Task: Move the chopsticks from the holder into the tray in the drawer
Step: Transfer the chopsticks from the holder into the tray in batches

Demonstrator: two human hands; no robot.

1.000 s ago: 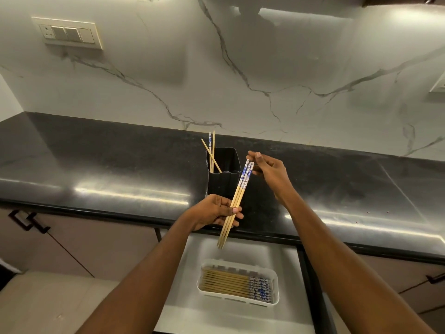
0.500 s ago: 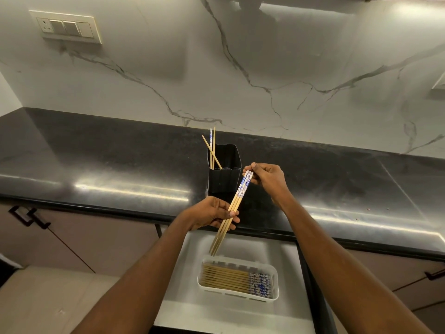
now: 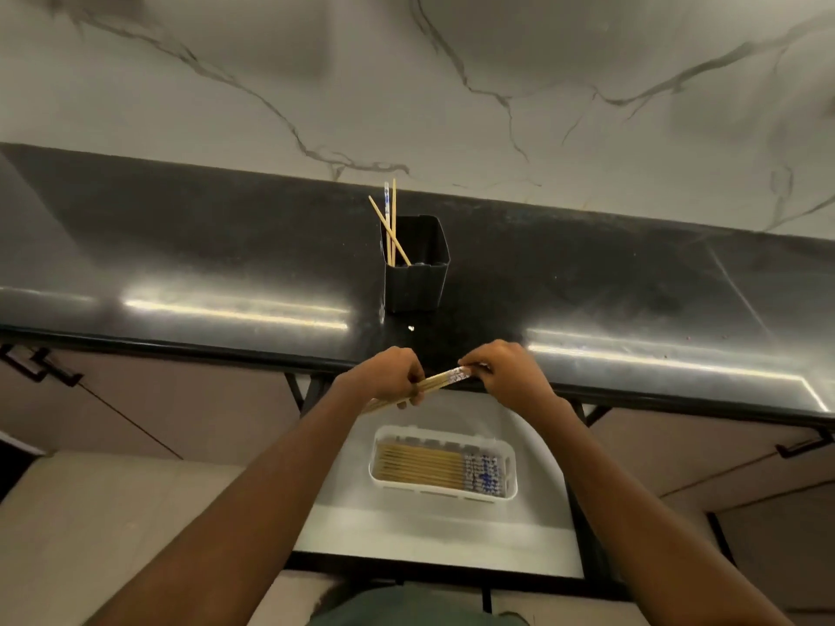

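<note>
Chopsticks [image 3: 440, 380] in a small bundle lie almost level between both hands, above the open drawer [image 3: 406, 530] and just in front of the surface [image 3: 180, 246] edge. The left hand [image 3: 388, 375] curls its fingers [image 3: 415, 390] round the plain wooden ends. The right hand [image 3: 506, 372] pinches the blue-patterned ends. Three more sticks [image 3: 392, 219] stand in the black holder [image 3: 418, 282] on the surface. The white tray [image 3: 513, 465] in the drawer holds a row of laid chopsticks [image 3: 424, 465].

Two hands [image 3: 389, 377] [image 3: 508, 378], one holder [image 3: 418, 284], one tray [image 3: 512, 473], three chopsticks [image 3: 393, 219] in the holder
</note>
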